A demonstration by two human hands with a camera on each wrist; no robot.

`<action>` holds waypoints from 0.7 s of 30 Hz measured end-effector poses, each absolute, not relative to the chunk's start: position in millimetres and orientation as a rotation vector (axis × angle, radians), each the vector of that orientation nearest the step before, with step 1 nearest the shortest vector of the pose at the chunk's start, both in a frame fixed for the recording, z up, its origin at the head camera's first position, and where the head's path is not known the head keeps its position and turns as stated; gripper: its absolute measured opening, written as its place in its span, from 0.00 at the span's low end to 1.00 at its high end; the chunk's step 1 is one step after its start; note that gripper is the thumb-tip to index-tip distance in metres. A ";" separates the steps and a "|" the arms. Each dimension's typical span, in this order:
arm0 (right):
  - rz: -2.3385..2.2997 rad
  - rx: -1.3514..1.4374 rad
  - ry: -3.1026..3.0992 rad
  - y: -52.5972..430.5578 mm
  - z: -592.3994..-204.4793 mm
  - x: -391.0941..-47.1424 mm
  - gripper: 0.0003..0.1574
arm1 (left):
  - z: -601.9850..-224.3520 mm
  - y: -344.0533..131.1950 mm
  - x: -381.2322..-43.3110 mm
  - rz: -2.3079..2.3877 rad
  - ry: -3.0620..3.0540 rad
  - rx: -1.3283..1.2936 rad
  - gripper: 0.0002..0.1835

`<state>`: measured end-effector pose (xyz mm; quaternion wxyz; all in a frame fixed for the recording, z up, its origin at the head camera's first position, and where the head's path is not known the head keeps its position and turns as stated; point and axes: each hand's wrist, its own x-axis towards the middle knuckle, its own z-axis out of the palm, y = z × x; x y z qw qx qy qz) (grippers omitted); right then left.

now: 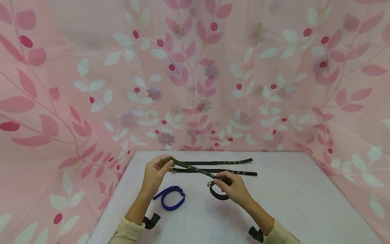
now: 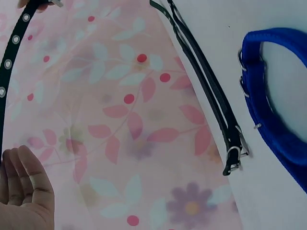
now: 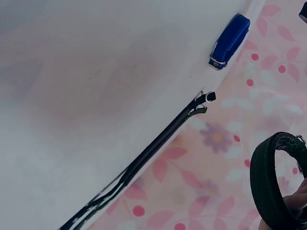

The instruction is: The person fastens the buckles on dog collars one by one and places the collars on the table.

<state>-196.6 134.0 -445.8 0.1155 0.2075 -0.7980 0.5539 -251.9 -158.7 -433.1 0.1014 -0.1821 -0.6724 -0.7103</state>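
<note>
A dark green collar (image 1: 195, 168) with metal eyelets is stretched between both hands above the table. Its tip is pinched by the left hand (image 1: 154, 173), thumb against fingers. My right hand (image 1: 236, 188) pinches it by the buckle (image 1: 210, 184), and the rest hangs below as a loop (image 1: 218, 196). The right wrist view shows this loop (image 3: 263, 182) close up, partly over the fingers. Beyond the hands, two dark collars (image 1: 240, 173) lie stretched out side by side on the table, buckles toward the left.
A blue collar (image 1: 173, 208) lies coiled on the white table (image 1: 304, 203), left of the middle. Pink leaf-patterned cloth (image 1: 195, 84) stands around the back and sides. Black curved pieces (image 1: 151, 222) sit at both wrists.
</note>
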 end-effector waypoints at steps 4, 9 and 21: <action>1.614 0.644 -2.323 137.3 -453.8 -200.7 0.05 | -431.0 -161.0 -251.3 -2.109 -2.017 -0.546 0.15; 1.532 0.751 -2.339 140.8 -469.7 -210.9 0.06 | -428.5 -162.0 -253.4 -2.108 -2.061 -0.549 0.17; 1.370 0.753 -2.276 144.7 -462.5 -208.5 0.07 | -443.1 -154.2 -256.2 -2.124 -2.086 -0.533 0.17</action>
